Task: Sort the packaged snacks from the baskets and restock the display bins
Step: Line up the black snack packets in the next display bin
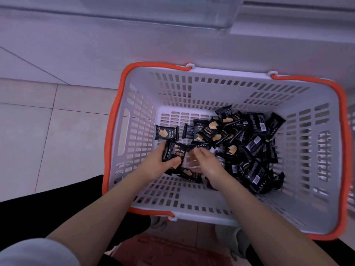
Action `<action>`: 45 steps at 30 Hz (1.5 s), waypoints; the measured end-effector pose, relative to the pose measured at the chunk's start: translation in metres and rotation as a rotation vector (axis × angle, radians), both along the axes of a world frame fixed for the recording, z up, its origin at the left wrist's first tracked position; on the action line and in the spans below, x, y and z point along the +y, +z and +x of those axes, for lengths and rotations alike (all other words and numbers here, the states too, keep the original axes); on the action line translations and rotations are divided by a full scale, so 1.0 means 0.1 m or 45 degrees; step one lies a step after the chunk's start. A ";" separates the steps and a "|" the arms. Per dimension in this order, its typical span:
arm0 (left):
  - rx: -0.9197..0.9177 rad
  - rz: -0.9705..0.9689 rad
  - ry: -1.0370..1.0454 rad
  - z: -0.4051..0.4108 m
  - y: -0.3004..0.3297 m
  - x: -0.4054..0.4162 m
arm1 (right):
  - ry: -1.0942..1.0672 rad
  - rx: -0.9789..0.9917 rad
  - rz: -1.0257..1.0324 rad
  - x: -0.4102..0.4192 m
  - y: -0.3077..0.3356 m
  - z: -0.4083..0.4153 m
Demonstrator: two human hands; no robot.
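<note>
Tiled floor point(48, 131) bears basket point(226, 217); left hand point(159, 166) grips packets point(172, 156), right hand point(209, 162) blurred, grip unclear.

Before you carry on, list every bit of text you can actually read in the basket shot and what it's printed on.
"DRYCAKE": on the black snack packets in the grey basket, also on the packet that the left hand grips.
Chinese characters beside it on the packets: too small to read.
Barcode digits on the packet backs: too small to read.
Print on the red bag at the bottom: blurred.
</note>
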State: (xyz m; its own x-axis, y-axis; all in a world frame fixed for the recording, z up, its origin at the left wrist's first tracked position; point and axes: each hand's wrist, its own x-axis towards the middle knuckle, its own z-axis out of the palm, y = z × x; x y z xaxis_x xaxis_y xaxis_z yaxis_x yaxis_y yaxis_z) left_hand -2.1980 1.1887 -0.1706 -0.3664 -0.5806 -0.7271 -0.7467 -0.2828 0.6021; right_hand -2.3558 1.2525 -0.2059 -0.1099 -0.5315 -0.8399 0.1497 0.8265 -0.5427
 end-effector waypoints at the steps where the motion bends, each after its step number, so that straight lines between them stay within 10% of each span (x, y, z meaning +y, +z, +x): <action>1: -0.047 -0.053 -0.019 0.06 0.02 -0.05 | 0.276 0.172 -0.012 0.00 -0.07 -0.02; 5: -0.132 -0.171 0.046 0.25 0.09 -0.20 | 1.195 0.420 0.059 0.11 -0.28 0.03; 10: -0.096 -0.205 0.240 0.25 0.15 -0.21 | 1.521 0.611 0.139 0.15 -0.31 0.05; 23: 0.038 -0.205 0.325 0.29 0.57 -0.11 | 1.569 0.769 0.075 0.17 -0.22 0.16; 34: 0.307 -0.604 0.204 0.02 1.25 -0.19 | 0.416 0.170 -0.525 0.15 1.20 -0.28; 45: 0.397 -0.801 -0.230 0.12 2.39 -0.07 | 0.951 0.625 -1.061 0.17 2.99 -0.11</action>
